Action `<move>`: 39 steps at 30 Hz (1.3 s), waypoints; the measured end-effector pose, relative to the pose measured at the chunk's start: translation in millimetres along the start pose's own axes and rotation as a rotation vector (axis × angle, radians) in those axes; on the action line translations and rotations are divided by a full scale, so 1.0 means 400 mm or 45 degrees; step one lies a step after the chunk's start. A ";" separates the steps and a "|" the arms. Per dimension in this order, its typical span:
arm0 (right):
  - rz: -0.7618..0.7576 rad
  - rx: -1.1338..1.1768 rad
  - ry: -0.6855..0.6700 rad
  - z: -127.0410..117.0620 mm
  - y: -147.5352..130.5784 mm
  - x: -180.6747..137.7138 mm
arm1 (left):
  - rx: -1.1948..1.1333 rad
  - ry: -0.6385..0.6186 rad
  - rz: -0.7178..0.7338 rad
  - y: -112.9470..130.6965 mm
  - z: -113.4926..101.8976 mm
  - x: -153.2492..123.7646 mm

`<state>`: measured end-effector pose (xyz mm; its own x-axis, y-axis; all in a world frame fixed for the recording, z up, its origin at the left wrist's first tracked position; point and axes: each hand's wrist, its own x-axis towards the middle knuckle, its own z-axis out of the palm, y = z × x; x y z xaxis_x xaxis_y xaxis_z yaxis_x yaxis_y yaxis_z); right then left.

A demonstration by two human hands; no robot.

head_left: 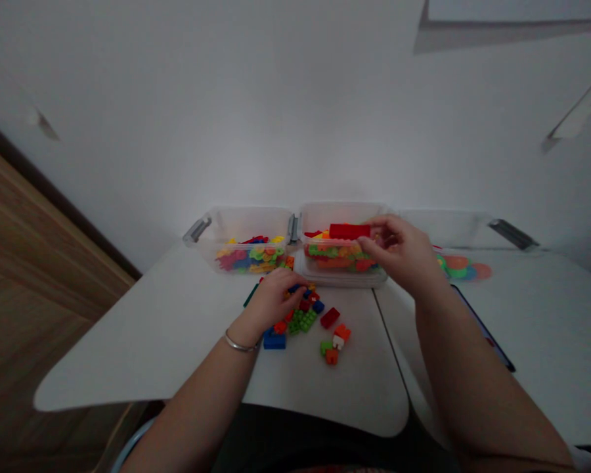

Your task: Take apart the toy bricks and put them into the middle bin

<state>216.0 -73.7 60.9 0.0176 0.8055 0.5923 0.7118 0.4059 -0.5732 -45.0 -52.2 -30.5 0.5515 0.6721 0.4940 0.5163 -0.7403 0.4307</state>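
My right hand is raised over the middle clear bin and pinches a long red brick at its right end. My left hand rests on the white table, its fingers curled down on a cluster of joined bricks in green, red, blue and orange. A metal bangle circles the left wrist. What the left fingers grip under the palm is hidden. Loose pieces lie near: a blue brick, a red brick, and a small orange, white and green clump.
Three clear bins stand along the wall: the left bin holds mixed coloured bricks, the right bin holds round coloured pieces. A dark flat board lies under my right forearm. A seam splits two tabletops. Wooden floor lies to the left.
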 end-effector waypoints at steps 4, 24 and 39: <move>0.128 -0.216 0.306 -0.051 0.065 0.021 | 0.046 -0.065 0.029 0.003 0.002 0.002; 0.212 -0.648 0.098 -0.035 0.142 0.022 | 0.094 -0.205 0.018 -0.005 0.024 0.007; -0.296 -0.335 -1.069 0.046 -0.004 -0.024 | 0.121 -0.221 -0.052 -0.012 0.022 0.002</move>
<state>201.8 -74.1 45.5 -0.5905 0.8069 0.0105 0.7726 0.5690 -0.2817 -41.0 -47.9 -38.8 0.6291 0.7006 0.3366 0.5956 -0.7128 0.3704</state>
